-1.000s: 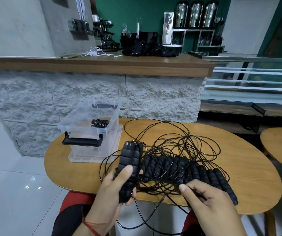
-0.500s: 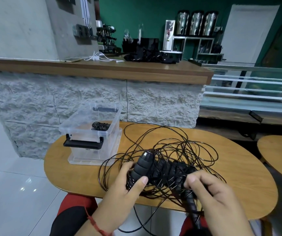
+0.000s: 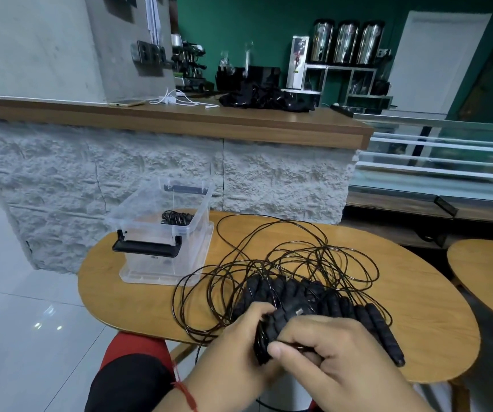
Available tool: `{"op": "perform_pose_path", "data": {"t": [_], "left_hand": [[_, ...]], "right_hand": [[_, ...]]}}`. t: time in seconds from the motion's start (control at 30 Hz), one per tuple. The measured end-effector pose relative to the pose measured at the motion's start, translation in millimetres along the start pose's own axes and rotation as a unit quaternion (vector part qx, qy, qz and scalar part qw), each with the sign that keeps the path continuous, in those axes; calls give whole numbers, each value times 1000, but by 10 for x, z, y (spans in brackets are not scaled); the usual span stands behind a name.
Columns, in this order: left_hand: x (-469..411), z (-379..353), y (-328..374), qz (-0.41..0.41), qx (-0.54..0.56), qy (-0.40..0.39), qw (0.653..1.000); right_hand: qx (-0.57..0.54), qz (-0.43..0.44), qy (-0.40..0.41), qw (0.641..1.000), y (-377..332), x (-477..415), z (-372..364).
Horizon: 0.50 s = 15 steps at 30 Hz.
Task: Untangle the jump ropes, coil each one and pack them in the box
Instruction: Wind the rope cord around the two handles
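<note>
A tangle of thin black jump ropes (image 3: 292, 257) with several ribbed black handles (image 3: 295, 298) lies on the oval wooden table (image 3: 417, 307). My left hand (image 3: 239, 346) grips black handles at the table's near edge. My right hand (image 3: 325, 352) is pressed against it, fingers curled round the same bundle of handles and cord. One handle (image 3: 385, 337) sticks out to the right of my right hand. A clear plastic box (image 3: 162, 236) with black latches stands at the table's left end, with one coiled rope (image 3: 176, 217) inside.
A white stone counter (image 3: 156, 173) with a wooden top stands just behind the table. A second wooden table (image 3: 489, 278) is at the right. A red and black seat (image 3: 132, 370) shows under my left arm. White tiled floor lies to the left.
My hands have come together at the table's near edge. The left hand lowered its raised handles and the right hand closed on the same bundle.
</note>
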<state>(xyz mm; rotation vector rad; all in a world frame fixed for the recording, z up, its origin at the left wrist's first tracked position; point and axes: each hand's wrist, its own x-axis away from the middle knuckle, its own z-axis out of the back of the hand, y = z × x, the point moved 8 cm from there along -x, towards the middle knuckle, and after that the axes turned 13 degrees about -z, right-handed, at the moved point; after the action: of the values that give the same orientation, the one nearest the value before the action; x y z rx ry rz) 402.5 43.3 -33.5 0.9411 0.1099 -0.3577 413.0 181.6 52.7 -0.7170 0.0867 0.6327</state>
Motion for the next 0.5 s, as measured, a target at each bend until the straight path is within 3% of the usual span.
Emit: {"op": "perform_pose_path", "data": {"t": [0.17, 0.33, 0.43, 0.5], "left_hand": [[16, 22, 295, -14, -142, -25, 989], [107, -68, 553, -61, -151, -77, 984], [155, -85, 499, -75, -142, -92, 983], [98, -172, 193, 9, -118, -126, 985]], "right_hand": [[77, 66, -119, 988, -92, -194, -81], [-65, -44, -207, 975, 211, -568, 124], [-104, -63, -236, 964, 401, -641, -71], [-176, -84, -240, 951, 555, -631, -192]]}}
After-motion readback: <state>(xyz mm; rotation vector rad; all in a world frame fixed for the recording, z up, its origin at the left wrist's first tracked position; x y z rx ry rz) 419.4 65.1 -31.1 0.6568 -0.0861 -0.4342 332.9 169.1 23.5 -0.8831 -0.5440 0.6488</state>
